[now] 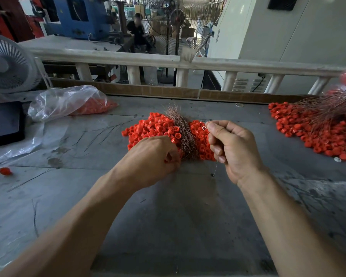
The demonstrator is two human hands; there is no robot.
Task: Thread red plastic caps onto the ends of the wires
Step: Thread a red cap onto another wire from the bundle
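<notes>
both forearms reach in from the lower frame. right hand (235,148) has its grip pinched on a thin, springy single wire (214,168) with a small looped end (204,128); hold close to that tip. left hand (158,156) is curled around a light, slippery small red plastic cap (165,161) at the centre heap of red caps (148,128) on the grey table (168,216), beside the copper wire bundle (181,128).

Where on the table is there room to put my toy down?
Bare table lies between the two forearms, near the front edge. Another gap sits between the middle cap pile and the right pile. It is crowded around both hands and by the plastic bag.
</notes>
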